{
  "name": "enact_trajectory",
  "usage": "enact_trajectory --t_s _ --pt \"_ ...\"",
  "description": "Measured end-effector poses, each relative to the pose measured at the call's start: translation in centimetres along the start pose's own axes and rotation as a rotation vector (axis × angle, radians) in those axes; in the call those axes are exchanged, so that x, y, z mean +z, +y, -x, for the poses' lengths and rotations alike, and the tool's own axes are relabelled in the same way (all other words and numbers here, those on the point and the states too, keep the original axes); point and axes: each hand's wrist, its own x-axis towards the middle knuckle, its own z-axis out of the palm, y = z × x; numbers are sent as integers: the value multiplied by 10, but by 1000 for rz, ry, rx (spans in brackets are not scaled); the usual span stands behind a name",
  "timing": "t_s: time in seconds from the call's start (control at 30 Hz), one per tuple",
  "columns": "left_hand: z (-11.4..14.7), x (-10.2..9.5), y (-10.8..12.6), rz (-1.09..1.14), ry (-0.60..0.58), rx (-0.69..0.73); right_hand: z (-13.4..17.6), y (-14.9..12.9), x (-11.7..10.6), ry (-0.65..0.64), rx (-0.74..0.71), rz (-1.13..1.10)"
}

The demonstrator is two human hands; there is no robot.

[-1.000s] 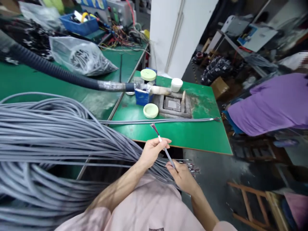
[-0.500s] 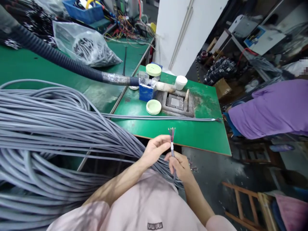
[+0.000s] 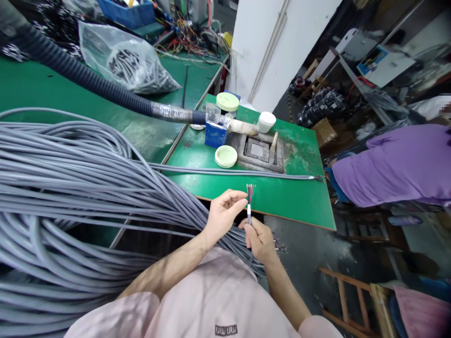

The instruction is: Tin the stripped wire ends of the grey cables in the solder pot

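Observation:
My right hand (image 3: 260,238) is closed around a grey cable (image 3: 249,218), holding its end upright near the front edge of the green table. Above a white band, the cable's thin coloured wires (image 3: 251,191) fan out, with dark, red and other strands showing their tips. To the left of these wires is my left hand (image 3: 225,212), its fingers bent and the thumb slightly apart from the index finger. The fingertips come close to the wires; whether they touch is unclear. A large bundle of grey cables (image 3: 88,183) runs along my left side and passes under my forearms.
Two grey cables (image 3: 225,172) lie across the green table (image 3: 303,206). Behind them are a solder pot (image 3: 259,152), a pale round lid (image 3: 226,156), a white cup (image 3: 266,122) and a black extraction hose (image 3: 105,96). A person in purple (image 3: 391,164) is at right.
My left hand has drawn slightly left from the wires, its thumb and index finger parting. My right hand still holds the cable, which has shifted slightly left. The view has moved a little.

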Motion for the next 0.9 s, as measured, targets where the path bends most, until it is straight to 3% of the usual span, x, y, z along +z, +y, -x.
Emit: enact_trajectory --t_s 0.33,0.9 --pt "-3 2 0 13 16 -60 -3 7 3 19 -31 163" --pt "-9 -1 2 -9 2 -109 -7 -8 3 57 -69 312"
